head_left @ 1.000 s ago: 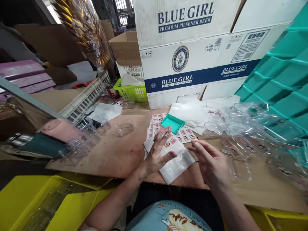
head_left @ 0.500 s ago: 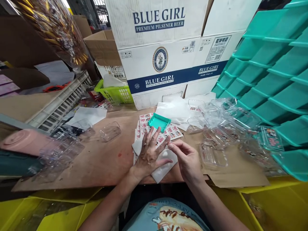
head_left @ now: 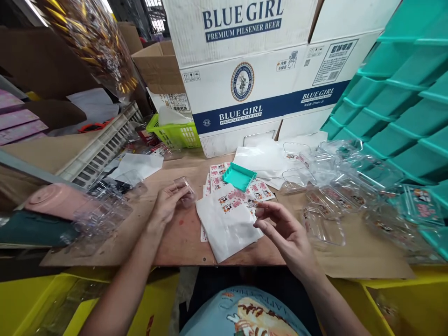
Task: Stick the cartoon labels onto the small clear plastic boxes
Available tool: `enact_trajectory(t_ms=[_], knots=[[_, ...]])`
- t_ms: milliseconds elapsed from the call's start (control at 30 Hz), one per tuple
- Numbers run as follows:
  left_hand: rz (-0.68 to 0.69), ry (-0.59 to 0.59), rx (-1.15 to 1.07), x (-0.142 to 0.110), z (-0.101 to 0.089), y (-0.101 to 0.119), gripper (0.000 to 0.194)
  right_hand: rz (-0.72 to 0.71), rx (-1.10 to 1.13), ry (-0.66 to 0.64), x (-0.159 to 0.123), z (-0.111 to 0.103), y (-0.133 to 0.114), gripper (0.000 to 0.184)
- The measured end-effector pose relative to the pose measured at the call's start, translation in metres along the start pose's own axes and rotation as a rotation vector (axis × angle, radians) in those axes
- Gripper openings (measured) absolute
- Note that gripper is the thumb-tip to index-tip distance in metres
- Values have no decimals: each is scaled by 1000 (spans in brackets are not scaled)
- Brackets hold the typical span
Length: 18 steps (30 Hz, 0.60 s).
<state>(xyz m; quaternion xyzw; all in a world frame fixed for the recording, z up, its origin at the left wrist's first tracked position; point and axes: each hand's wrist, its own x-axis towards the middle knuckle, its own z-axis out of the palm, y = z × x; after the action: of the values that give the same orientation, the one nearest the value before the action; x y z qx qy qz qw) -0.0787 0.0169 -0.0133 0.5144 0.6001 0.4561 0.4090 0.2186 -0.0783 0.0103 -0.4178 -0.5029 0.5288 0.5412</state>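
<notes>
At the left of the sticker sheets, my left hand [head_left: 166, 203] grips a small clear plastic case [head_left: 186, 192] by its edge. My right hand [head_left: 285, 231] hovers over the right side of the sheets, thumb and index finger curved apart. A small printed sticker [head_left: 252, 204] shows at the tip of its index finger. Between the hands lies a white backing sheet [head_left: 227, 233] with a few cartoon stickers left along its upper edge. Under it are more printed sticker sheets [head_left: 262, 190], and a small teal tray [head_left: 240, 175] rests on them.
Clear plastic cases [head_left: 336, 196], some with stickers, crowd the right side of the table. Teal bins [head_left: 402, 112] rise behind them. White beer cartons [head_left: 245, 84] stand at the back. A pink bottle [head_left: 58, 200] lies at left, and a green basket [head_left: 175, 134] sits farther back.
My left hand has moved left from the sticker sheet and taken hold of a clear case. My right hand has shifted slightly right, its thumb parting from the index finger. The view has swung about.
</notes>
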Motion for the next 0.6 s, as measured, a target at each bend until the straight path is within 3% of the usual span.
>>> enact_trajectory(t_ms=[133, 267, 400, 600], knots=[[-254, -157, -727, -38, 66, 3, 31, 109, 228, -141, 0, -1, -4, 38], [-303, -233, -981, -69, 112, 10, 27, 301, 424, -207, -6, -1, -4, 44], [-292, -231, -1019, -87, 132, 13, 23, 395, 536, -225, -16, -1, 1, 51], [-295, -250, -972, -96, 138, 18, 18, 426, 631, -250, -24, -3, 8, 45]])
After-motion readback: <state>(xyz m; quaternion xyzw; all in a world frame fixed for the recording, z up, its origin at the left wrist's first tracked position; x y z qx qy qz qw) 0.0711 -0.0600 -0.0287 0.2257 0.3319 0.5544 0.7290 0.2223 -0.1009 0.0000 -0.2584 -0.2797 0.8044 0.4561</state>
